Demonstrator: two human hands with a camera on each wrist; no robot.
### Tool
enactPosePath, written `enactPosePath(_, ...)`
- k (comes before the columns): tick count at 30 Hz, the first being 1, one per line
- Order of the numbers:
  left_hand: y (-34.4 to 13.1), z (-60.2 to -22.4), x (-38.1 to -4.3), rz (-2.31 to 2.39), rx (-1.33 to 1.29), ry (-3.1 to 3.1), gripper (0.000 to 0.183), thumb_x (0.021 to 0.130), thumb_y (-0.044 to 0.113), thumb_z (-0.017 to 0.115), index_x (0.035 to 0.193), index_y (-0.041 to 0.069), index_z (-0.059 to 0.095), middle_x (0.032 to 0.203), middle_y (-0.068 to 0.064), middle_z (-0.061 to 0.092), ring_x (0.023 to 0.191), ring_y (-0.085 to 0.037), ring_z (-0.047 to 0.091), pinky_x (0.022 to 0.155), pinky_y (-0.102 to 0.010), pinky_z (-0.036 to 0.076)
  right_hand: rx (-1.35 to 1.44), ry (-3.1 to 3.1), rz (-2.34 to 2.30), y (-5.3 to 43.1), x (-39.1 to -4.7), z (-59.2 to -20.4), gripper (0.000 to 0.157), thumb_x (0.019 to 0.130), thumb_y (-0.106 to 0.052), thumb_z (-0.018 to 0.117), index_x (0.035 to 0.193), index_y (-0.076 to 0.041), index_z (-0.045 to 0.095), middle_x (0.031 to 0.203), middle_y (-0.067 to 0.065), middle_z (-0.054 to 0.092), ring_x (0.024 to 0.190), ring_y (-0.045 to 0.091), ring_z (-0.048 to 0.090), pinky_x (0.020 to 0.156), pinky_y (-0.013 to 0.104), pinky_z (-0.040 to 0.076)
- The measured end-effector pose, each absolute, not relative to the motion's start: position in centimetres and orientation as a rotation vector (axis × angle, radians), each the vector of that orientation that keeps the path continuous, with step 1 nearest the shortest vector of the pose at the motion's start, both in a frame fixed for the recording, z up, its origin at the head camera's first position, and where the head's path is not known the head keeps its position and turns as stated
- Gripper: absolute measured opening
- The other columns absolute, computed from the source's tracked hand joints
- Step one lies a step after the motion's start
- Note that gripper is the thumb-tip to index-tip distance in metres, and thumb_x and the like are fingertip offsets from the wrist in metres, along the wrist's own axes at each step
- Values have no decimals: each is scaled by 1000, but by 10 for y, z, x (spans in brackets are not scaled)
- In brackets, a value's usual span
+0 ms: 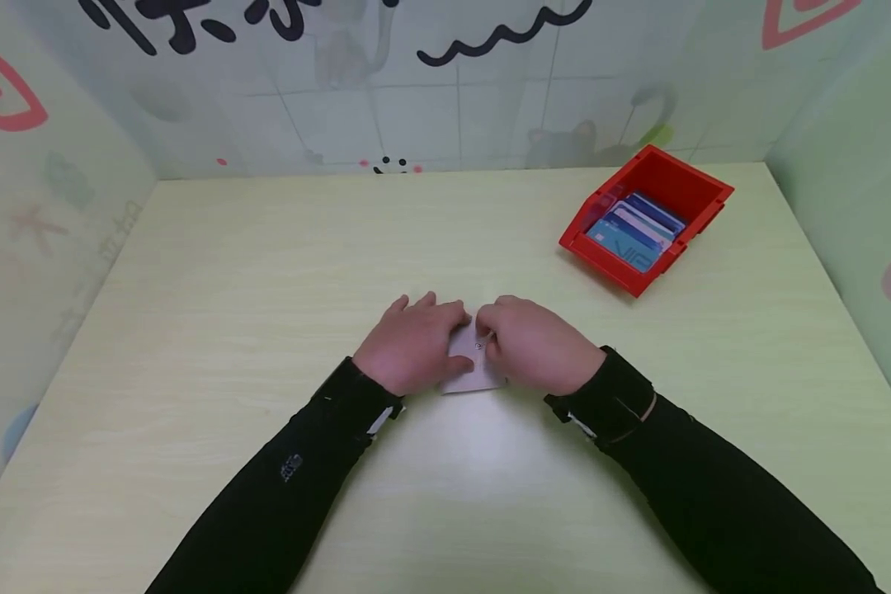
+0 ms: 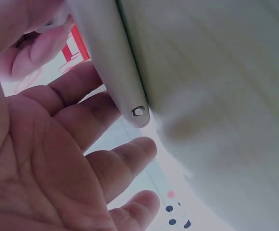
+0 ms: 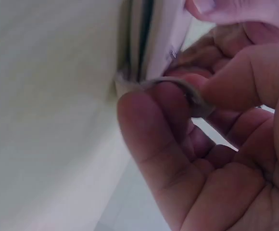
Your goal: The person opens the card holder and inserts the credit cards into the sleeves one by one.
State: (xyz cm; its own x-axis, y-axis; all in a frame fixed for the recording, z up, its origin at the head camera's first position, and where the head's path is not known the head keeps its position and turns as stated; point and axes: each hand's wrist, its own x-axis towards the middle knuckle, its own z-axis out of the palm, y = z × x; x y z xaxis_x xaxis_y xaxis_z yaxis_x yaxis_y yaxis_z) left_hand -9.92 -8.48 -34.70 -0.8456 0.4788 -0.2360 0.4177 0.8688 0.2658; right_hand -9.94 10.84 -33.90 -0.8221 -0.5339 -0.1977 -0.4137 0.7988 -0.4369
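A small pale wallet lies on the table between my hands, with a little metal snap stud on its face. My left hand rests on its left side, the thumb on the face and the other fingers spread toward the far edge. In the left wrist view, a metal eyelet shows at one end of the wallet's rounded edge. My right hand pinches the wallet's strap between thumb and curled fingers. In the right wrist view the strap bends away from the layered side.
At the back right of the table stands a red plastic bin with several cards in it, the front one marked VIP. Printed wall panels border the table at the back and both sides.
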Motion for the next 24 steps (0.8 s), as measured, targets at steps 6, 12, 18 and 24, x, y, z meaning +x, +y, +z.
enactPosePath(6, -81, -345, -98, 229, 697, 2758, 56, 96, 42, 76, 143, 15, 64, 160, -5, 52, 155, -39, 39, 127, -61, 27, -571, 2659, -505, 121, -106, -333, 19, 100, -12, 61, 105, -4, 77, 97, 9, 72, 87, 24, 65, 86, 38, 60)
enactPosePath(12, -77, -342, -97, 217, 862, 2758, 44, 98, 30, 73, 140, 18, 68, 160, -5, 54, 152, -34, 46, 125, -58, 33, -528, 2637, -448, 129, -111, -335, 16, 99, -12, 65, 102, -6, 79, 89, 7, 73, 81, 22, 63, 82, 37, 58)
enactPosePath(18, -72, -340, -94, 298, 1036, 2700, 42, 95, 35, 78, 135, 24, 72, 156, -6, 57, 148, -38, 50, 123, -57, 37, -586, 2661, -404, 132, -111, -338, 14, 97, -12, 71, 102, -5, 82, 89, 6, 76, 79, 21, 65, 83, 38, 60)
enactPosePath(24, -68, -345, -90, 283, 1043, 2649, 53, 90, 44, 82, 138, 25, 70, 160, -8, 52, 153, -40, 42, 125, -56, 33, -608, 2687, -359, 133, -111, -342, 13, 95, -10, 74, 103, -5, 82, 91, 7, 76, 82, 22, 67, 88, 40, 60)
